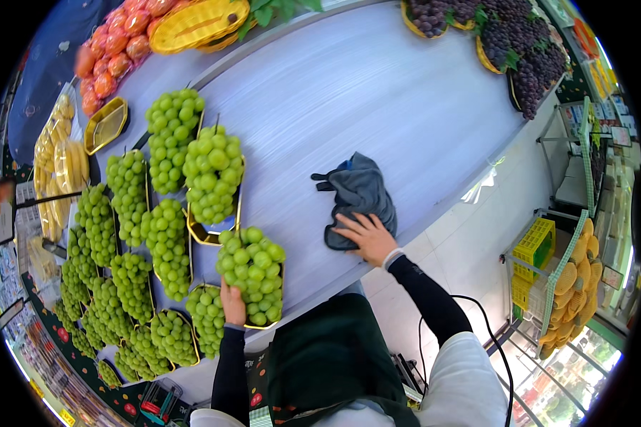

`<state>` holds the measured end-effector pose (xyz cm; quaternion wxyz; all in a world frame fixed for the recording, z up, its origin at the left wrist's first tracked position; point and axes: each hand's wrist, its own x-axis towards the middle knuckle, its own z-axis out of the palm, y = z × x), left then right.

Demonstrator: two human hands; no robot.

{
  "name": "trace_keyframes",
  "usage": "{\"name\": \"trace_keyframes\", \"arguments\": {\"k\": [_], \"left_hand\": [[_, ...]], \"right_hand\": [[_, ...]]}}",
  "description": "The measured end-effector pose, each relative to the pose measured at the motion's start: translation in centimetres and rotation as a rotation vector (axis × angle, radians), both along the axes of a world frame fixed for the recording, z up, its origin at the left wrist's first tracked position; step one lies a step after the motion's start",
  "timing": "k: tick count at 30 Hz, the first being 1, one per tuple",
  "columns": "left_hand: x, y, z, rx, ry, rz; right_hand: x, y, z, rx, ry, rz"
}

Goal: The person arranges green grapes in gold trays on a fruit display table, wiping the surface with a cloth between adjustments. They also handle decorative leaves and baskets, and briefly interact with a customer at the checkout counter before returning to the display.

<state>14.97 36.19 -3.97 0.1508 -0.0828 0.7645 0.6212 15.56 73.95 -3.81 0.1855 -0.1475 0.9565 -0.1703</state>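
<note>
My right hand [367,237] lies with spread fingers on a crumpled grey cloth [360,192], which rests on the pale display table [310,112]. At the table's near edge, my left hand [232,303] is against the left side of a gold-rimmed tray of green grapes [252,275]; its fingertips are partly hidden, so its hold is unclear. Behind that tray stands another tray of green grapes [213,173]. More green grape bunches [165,245] in trays fill the table's left part.
Dark grapes [534,58] in yellow baskets stand at the far right. An empty gold tray [106,125], bagged bananas [67,165], wrapped red fruit [115,48] and a yellow basket [197,24] are at the upper left. A cart with yellow crates [534,248] stands right.
</note>
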Motion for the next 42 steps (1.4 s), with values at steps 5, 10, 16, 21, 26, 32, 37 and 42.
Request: {"name": "trace_keyframes", "arguments": {"k": [5, 10, 16, 21, 26, 32, 37, 42], "left_hand": [[1.7, 2.6, 2.8, -0.060, 0.184, 0.178], [4.7, 12.5, 11.1, -0.685, 0.400, -0.007], [-4.1, 27.1, 9.7, -0.390, 0.438, -0.398], [-11.1, 36.9, 10.8, -0.480, 0.590, -0.589], [-12.2, 39.6, 10.4, -0.185, 0.414, -0.781], [-18.9, 35.9, 11.9, 0.030, 0.239, -0.251], [-31.5, 31.4, 11.2, -0.235, 0.447, -0.099], [-41.2, 31.3, 4.5, -0.768, 0.583, -0.210]], "right_hand": [[-0.2, 8.6, -0.9, -0.277, 0.198, -0.287], [-2.2, 7.2, 9.1, -0.425, 0.426, -0.439], [-5.3, 12.1, 21.3, -0.516, 0.404, -0.383], [-5.2, 14.8, 29.1, -0.750, 0.363, -0.485], [-8.5, 16.3, 31.3, -1.094, 0.409, -0.625], [-18.3, 22.6, 26.0, -1.146, 0.460, -0.708], [-33.0, 23.7, 15.5, -1.139, 0.372, -0.563], [-46.3, 24.8, 3.3, -0.667, 0.755, -0.453]]}}
